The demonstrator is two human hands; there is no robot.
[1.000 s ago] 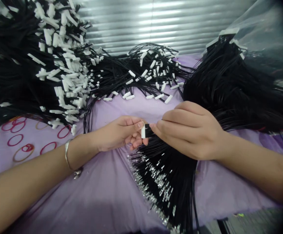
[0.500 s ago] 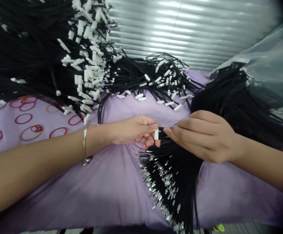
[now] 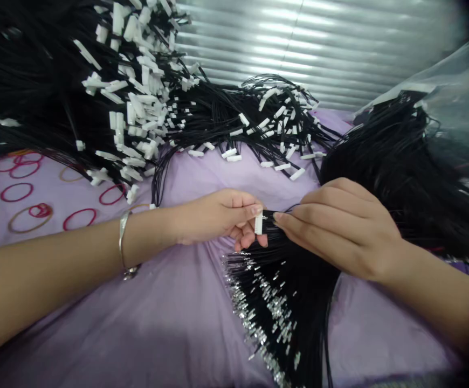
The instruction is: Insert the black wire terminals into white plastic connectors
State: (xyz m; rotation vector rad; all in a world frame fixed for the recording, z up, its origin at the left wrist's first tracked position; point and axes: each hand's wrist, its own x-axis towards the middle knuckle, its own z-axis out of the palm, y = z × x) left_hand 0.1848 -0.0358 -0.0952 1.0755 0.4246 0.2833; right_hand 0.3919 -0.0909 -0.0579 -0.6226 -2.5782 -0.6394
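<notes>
My left hand [image 3: 234, 218] pinches a small white plastic connector housing [image 3: 258, 222] between thumb and fingers, its row of slots partly facing me. Right beside it, my right hand [image 3: 339, 226] is closed, thumb and fingertip pressed on a thin black wire [image 3: 269, 215] at the housing's side. Whether the wire's tip sits inside the housing is too small to tell. Below both hands fans out a bundle of black wires [image 3: 299, 302] with bare silvery crimped terminals [image 3: 254, 318] at their ends.
Black cables with white connectors [image 3: 137, 108] are heaped at the left, and more cables [image 3: 234, 118] lie along the back. Red and tan rubber bands [image 3: 40, 210] are scattered on the purple cloth [image 3: 170, 323]. A clear plastic bag [image 3: 453, 108] stands at right, behind black wires [image 3: 380, 140].
The view has shifted slightly, so the left heap and rubber bands sit farther left. The housing has turned a little, showing its slots. Both hands keep their hold.
</notes>
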